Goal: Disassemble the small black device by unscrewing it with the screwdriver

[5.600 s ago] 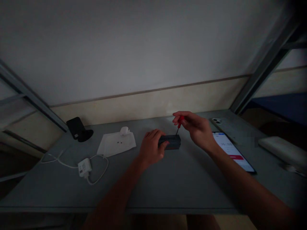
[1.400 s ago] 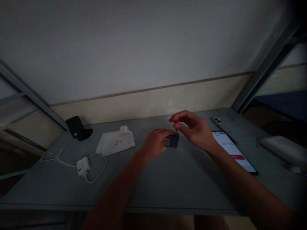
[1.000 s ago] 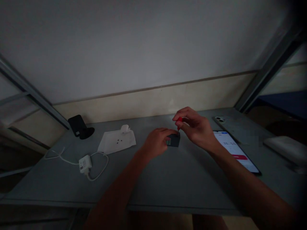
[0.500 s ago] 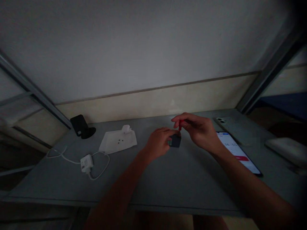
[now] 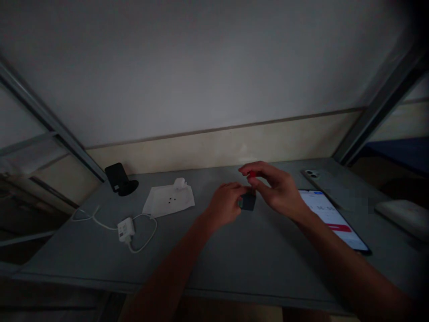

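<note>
My left hand (image 5: 225,205) is closed around the left side of a small dark box (image 5: 248,203) on the table, with a finger along its top edge. A bit of green shows on the box beside the fingers. Above the box, my right hand (image 5: 280,191) pinches the red handle of a small screwdriver (image 5: 252,173) between thumb and fingers. The screwdriver stands roughly upright, pointing down at the top of the box. Fingers partly hide its tip, so I cannot tell exactly what it touches.
White paper (image 5: 161,206) at the left bears several tiny dark pieces (image 5: 172,199) and a white charger-like block (image 5: 180,183). Nearer lies a white adapter (image 5: 126,230) with a cable. A black stand (image 5: 117,179) is behind. At right lie a lit phone (image 5: 335,219), another phone (image 5: 326,188) and a white object (image 5: 400,217).
The view has shifted slightly, so everything sits a little lower and further right. My right fingers have shifted on the red handle, with less of it showing. The left hand keeps its hold.
</note>
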{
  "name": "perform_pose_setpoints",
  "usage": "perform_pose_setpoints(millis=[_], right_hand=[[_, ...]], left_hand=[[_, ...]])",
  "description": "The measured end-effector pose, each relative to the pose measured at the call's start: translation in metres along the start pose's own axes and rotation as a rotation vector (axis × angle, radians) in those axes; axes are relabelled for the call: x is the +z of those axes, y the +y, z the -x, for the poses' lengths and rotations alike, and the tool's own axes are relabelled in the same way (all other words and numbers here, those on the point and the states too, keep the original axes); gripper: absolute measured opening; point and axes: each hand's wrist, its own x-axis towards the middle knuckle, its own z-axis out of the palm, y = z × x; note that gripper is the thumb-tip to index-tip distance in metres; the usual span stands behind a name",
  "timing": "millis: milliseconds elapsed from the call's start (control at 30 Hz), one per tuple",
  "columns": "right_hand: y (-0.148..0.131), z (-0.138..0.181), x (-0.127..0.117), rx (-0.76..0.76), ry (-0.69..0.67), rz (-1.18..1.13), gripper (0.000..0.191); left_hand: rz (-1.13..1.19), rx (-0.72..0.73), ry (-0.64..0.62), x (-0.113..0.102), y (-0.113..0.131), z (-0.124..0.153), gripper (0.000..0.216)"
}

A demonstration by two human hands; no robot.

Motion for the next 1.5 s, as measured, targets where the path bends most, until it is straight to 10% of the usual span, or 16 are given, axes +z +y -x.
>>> perform_pose_setpoints(millis=[1133, 1500], right_hand=[[-0.001, 0.002, -0.001, 0.047, -0.021, -0.009, 0.016], [0.007, -0.007, -0.003, 0.011, 0.488, -0.274, 0.019]], left_hand=[[-0.135, -0.054, 0.124, 0.006, 0.027, 0.003, 0.013], [-0.055, -0.088, 0.094, 0.001, 0.032, 0.003, 0.009]])
